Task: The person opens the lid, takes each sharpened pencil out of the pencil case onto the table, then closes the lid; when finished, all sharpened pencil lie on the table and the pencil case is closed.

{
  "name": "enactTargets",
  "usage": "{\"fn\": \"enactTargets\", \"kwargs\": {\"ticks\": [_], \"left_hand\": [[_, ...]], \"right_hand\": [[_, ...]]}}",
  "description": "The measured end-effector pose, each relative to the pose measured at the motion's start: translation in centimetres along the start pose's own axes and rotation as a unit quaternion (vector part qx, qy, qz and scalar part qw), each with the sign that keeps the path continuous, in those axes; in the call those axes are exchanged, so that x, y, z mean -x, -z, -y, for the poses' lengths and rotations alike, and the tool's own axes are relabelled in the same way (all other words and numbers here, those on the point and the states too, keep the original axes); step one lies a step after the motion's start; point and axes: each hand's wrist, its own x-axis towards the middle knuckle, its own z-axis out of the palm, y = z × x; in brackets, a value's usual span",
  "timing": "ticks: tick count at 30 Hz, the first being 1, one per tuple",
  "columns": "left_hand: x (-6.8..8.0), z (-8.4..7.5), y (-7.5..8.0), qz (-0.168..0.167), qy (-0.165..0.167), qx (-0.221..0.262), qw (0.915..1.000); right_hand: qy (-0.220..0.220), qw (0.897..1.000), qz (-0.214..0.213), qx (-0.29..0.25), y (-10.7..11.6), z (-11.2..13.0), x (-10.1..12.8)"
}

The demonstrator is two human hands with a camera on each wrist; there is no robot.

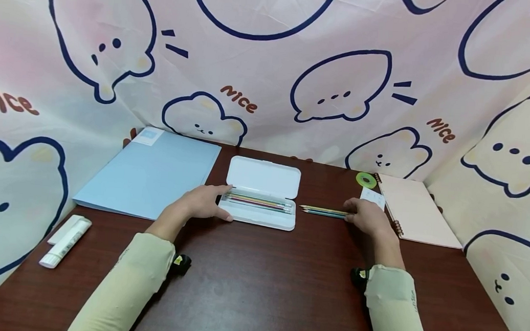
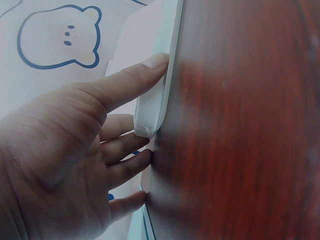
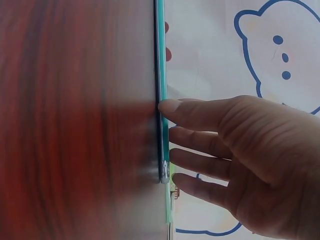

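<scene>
The left hand [image 1: 204, 202] lies flat against the left end of the open case [image 1: 261, 214], fingers straight, thumb along the near edge and fingertips at the far corner; it grips nothing. The right hand [image 1: 367, 217] rests with relaxed, nearly straight fingers on the ends of two loose pencils [image 1: 324, 211] lying on the table [image 1: 256, 288] just right of the case. Whether it pinches them I cannot tell; in the right wrist view the fingertips [image 3: 167, 106] only touch the teal pencil [image 3: 161, 75].

Several pencils [image 1: 255, 202] already lie lengthwise in the case tray, its lid [image 1: 264, 177] folded back to the far side. To do this well, I would judge: keep the left hand bracing the case so it does not slide, gather both loose pencils together, keep them parallel to the tray, and lower them flat beside the others, not tip-first.
</scene>
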Motion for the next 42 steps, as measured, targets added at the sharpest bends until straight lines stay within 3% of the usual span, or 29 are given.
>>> {"fn": "enactTargets", "kwargs": {"ticks": [9,18,27,34,42], "left_hand": [[0.2,0.0,0.1,-0.002,-0.001,0.004,1.0000],[0.2,0.2,-0.1,-0.006,-0.003,0.003,1.0000],[0.2,0.1,-0.2,-0.014,-0.005,0.005,0.9999],[0.2,0.0,-0.1,-0.013,-0.005,0.002,0.9999],[0.2,0.2,-0.1,-0.012,0.002,0.002,0.9999]], "right_hand": [[0.019,1.000,-0.015,-0.002,0.8,2.2,0.1],[0.088,0.992,-0.024,-0.083,0.7,9.7,-1.0],[0.126,0.988,0.022,-0.085,-1.9,15.2,-3.3],[0.135,0.986,0.080,-0.063,-3.0,16.3,-3.2],[0.140,0.986,0.083,-0.035,-3.4,16.7,-3.1]]}}
